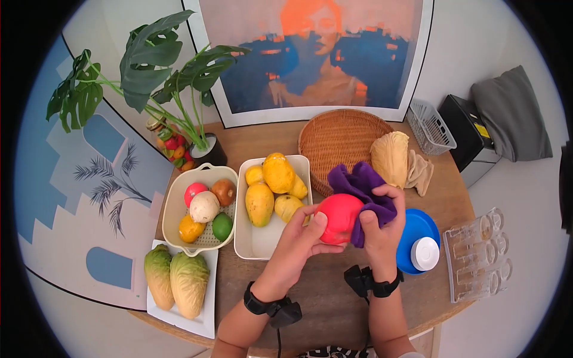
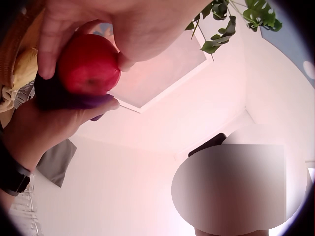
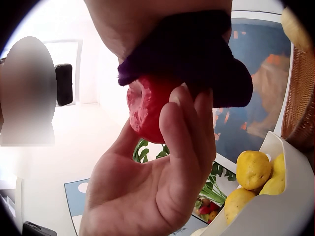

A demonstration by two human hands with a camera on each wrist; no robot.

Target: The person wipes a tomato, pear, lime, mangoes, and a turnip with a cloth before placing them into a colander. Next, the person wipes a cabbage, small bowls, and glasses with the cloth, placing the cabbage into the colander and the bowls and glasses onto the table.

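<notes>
A round red fruit or vegetable is held above the table between both hands. The left hand grips its left side, fingers and thumb curled round it; in the right wrist view the left hand holds it from below. The right hand grips a purple cloth and presses it against the red piece's right side. In the left wrist view the purple cloth lies between the right hand and the red piece.
A white bin holds yellow fruit; a cream basket holds mixed produce. Cabbages lie on a white plate. Around the right are a wicker tray, a blue plate with a white lid, and glasses.
</notes>
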